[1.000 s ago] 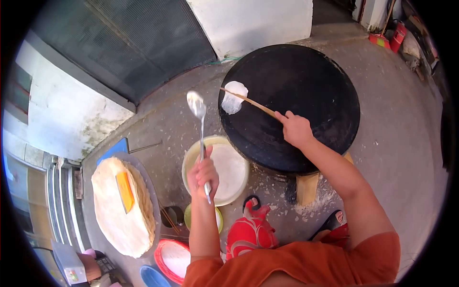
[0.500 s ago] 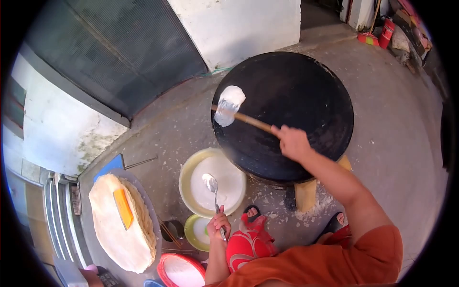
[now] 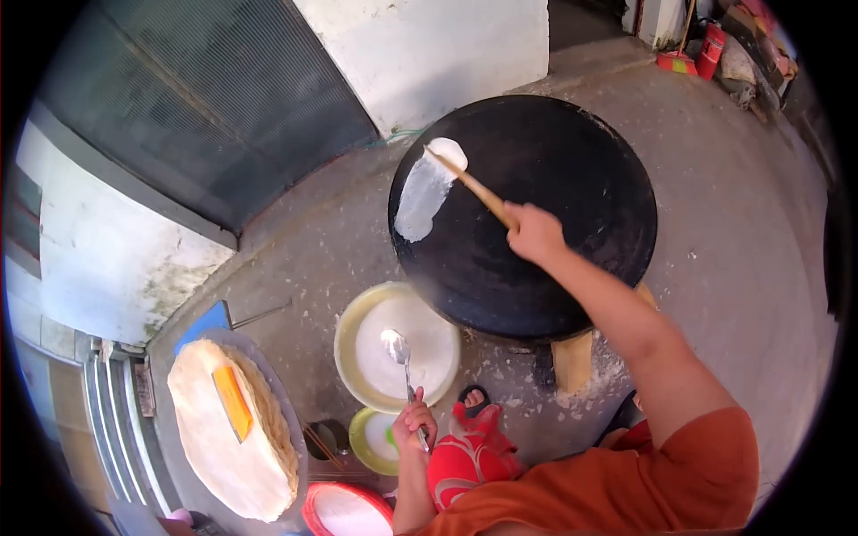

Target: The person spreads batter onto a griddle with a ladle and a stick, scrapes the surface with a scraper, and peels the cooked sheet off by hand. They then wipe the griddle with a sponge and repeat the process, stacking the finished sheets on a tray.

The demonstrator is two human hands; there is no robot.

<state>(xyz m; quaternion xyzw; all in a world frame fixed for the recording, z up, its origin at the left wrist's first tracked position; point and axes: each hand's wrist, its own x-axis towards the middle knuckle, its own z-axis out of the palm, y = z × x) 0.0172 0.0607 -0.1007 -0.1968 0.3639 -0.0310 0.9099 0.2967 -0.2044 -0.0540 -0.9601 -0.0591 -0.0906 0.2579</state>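
Note:
My right hand [image 3: 536,234] grips a wooden batter spreader [image 3: 478,190] over the large round black griddle [image 3: 572,196]. The spreader's far end touches a white blob of batter [image 3: 450,154] near the griddle's upper left edge. From there a thin, wet-looking strip of batter [image 3: 420,204] runs down toward the near left. Closed around its handle, my left hand [image 3: 415,423] holds a metal spoon [image 3: 399,353], whose bowl is above a pale basin [image 3: 345,344] of white batter.
At left, a tall stack of thin pancakes [image 3: 219,447] bears an orange scraper [image 3: 232,404]. A small yellow-green bowl [image 3: 362,445] and a red basin [image 3: 313,514] stand near my left arm. White flakes litter the floor by the griddle's support [image 3: 572,362]. A broom [image 3: 677,62] is far right.
My right hand has moved the spreader up and away across the griddle, lengthening the thin batter strip. The blob now lies at the strip's far end. My left hand keeps holding the spoon.

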